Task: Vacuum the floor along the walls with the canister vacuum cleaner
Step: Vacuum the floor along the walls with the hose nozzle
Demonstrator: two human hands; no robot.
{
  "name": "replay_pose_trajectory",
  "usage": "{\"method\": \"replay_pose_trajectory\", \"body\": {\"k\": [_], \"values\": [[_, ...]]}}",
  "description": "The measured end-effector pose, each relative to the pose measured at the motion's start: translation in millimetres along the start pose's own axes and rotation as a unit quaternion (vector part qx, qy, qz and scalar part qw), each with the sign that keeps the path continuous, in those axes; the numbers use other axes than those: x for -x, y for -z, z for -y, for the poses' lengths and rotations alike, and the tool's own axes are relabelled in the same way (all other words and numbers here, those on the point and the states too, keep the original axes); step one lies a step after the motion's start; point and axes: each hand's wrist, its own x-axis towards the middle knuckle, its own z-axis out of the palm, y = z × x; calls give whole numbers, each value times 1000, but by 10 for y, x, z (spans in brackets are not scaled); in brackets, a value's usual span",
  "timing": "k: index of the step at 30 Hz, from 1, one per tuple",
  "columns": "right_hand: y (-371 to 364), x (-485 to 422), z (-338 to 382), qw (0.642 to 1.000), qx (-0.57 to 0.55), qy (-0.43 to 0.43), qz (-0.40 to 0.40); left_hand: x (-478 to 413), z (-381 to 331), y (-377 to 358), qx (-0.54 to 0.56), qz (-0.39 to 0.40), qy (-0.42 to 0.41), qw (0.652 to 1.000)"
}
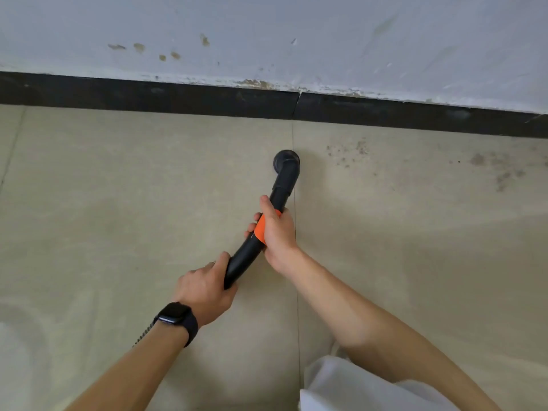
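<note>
The right hand (277, 232) grips the vacuum wand (243, 261) at its orange band; the left hand (204, 292) clasps its rear end for leverage, so the nozzle (286, 161) sits on the floor (142, 185) near the black baseboard (192, 97).

the tiled floor (118, 188) lies open on both sides of the vacuum wand (283, 185), wide to the left and to the right. ahead, the black baseboard (178, 96) and the white wall (296, 31) above it bar the way. the nozzle (285, 158) sits near the baseboard, a narrow strip of tile between them. the 2 forearms (142, 366) fill the near middle.
</note>
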Motion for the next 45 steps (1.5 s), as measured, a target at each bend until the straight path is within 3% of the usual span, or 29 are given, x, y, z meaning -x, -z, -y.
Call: {"method": "replay_pose_trajectory", "body": {"k": [12,33,45], "values": [[691,89,30,991,-88,17,-103,-96,-388,-123,-49,57,-131,988],[479,-513,732,998,-6,37,-58,-766,-754,64,-40,3,-64,997],[-400,-624,500,999,38,17,3,-728,-37,311,-23,-38,14,999]]}}
